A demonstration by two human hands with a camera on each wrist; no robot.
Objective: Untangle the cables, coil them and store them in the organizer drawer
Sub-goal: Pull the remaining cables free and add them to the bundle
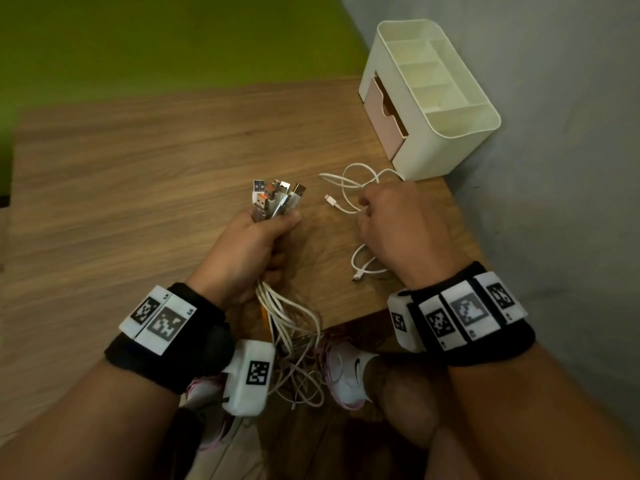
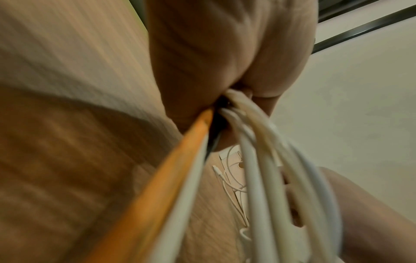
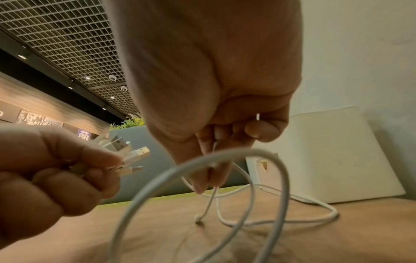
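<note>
My left hand (image 1: 258, 237) grips a bundle of cables (image 1: 275, 199) upright over the wooden table (image 1: 138, 174), their USB plugs (image 3: 133, 154) fanned out above the fist. The cords, several white and one orange (image 2: 171, 178), hang below the fist past the table's front edge (image 1: 294, 348). A separate white cable (image 1: 349, 188) lies in loose loops on the table to the right. My right hand (image 1: 391, 223) sits over it, fingers (image 3: 207, 170) curled and pinching a strand. The cream organizer (image 1: 453, 133) stands at the back right, its pink drawer (image 1: 384, 123) slightly pulled out.
A grey wall (image 1: 554, 133) runs along the table's right edge behind the organizer. Green floor (image 1: 138, 39) lies beyond the far edge. White shoes (image 1: 349, 372) show below the front edge, under the hanging cords.
</note>
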